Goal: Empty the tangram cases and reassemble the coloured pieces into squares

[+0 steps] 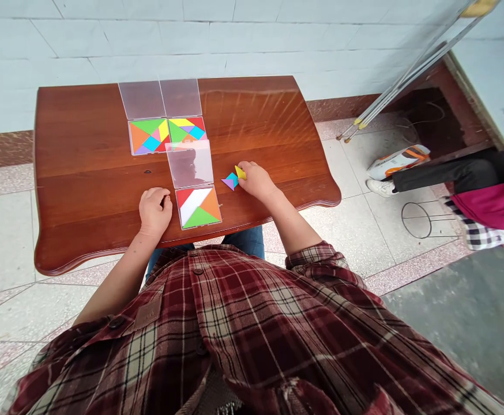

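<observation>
Pinching is shown at the right hand (256,180): its fingers (247,172) are brought together on a yellow tangram piece (240,173), which is clamped at the fingertips. Just beside those fingertips, a blue tangram piece (233,177) and a purple tangram piece (226,184) are lying on the wooden table (83,173), touching each other. Whether either is touched by the hand cannot be told.

The left hand (154,212) is rested on the tabletop with its fingers (164,199) curled together. Nothing is seen held, though the inside of the curl is hidden. It is placed just beside an open clear plastic case (198,207), whose tray is filled with red, white, orange and green shapes. The flat lid (189,164) of this case overlaps the near edge of a 2nd case (186,129). A 3rd case (149,136) is set beside the 2nd, and both are filled with multicoloured tangram pieces.

Room for moving is left between the 2 hands and the table's far edge, and a wide stretch of wood lies to the right of the right hand. A seated person (485,199) in a magenta top is seen off to the right, away from the table.
</observation>
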Available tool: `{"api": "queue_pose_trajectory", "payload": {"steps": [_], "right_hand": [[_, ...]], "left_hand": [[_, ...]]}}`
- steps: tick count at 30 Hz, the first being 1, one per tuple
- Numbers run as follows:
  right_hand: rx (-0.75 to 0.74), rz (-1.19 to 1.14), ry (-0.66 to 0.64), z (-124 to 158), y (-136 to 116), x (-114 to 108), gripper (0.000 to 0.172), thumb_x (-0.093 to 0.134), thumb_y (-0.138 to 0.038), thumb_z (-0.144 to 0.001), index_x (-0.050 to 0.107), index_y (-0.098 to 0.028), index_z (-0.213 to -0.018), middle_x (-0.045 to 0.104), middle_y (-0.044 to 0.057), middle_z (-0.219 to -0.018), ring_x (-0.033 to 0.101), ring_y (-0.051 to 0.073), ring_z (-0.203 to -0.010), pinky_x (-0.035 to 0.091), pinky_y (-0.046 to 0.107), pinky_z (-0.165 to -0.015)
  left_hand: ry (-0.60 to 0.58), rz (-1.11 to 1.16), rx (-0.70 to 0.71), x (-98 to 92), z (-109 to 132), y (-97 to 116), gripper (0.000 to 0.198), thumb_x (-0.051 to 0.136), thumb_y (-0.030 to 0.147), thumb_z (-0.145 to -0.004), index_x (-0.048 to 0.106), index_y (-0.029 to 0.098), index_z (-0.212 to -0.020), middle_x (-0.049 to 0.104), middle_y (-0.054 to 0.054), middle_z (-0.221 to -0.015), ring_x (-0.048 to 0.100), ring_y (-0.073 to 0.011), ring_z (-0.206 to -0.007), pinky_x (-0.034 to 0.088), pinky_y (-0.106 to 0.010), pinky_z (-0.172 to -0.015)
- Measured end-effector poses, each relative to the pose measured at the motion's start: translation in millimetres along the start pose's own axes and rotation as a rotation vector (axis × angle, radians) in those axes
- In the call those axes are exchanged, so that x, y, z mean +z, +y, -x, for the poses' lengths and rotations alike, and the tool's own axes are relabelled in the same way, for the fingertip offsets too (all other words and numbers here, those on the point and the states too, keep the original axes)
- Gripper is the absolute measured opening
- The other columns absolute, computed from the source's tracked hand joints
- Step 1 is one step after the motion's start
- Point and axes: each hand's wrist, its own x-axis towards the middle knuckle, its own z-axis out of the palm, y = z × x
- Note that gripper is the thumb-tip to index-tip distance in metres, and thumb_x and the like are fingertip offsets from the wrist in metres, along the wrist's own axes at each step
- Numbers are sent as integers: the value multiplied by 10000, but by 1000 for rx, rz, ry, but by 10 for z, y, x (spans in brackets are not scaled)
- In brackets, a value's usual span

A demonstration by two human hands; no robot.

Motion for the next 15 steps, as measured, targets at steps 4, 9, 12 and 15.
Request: {"api": "queue_pose_trajectory", "payload": {"steps": [4,9,12,15], "right_hand": [[4,64,14,39,-39,-36,409,492,-171,-864,554,-125,-1266,635,188,-1216,622,310,-993,471,382,-823],[15,78,12,70,-40,-90,340,437,-163,-907,571,-149,-1219,700,160,-1109,642,302,-971,456,360,-792],[36,95,0,74,-35,-110,325,423,-162,-917,584,-156,-1200,714,157,-1086,650,303,-969,448,357,-784],[35,102,-11,66,-15,-97,317,433,-175,-913,604,-164,-1179,714,157,-1100,652,303,-974,444,355,-775]], "left_hand": [[-4,3,1,4,-1,-3,116,462,224,-822,577,223,-817,679,-65,-952,601,-234,-925,473,-437,-912],[-4,0,9,4,-2,-9,111,464,226,-823,575,227,-816,676,-65,-949,602,-238,-925,477,-436,-905],[-6,1,17,4,1,-11,113,463,225,-825,576,229,-819,677,-63,-950,604,-239,-930,478,-435,-910],[-1,-6,18,7,6,-14,121,459,226,-827,580,226,-818,683,-67,-957,606,-240,-930,480,-432,-908]]}}
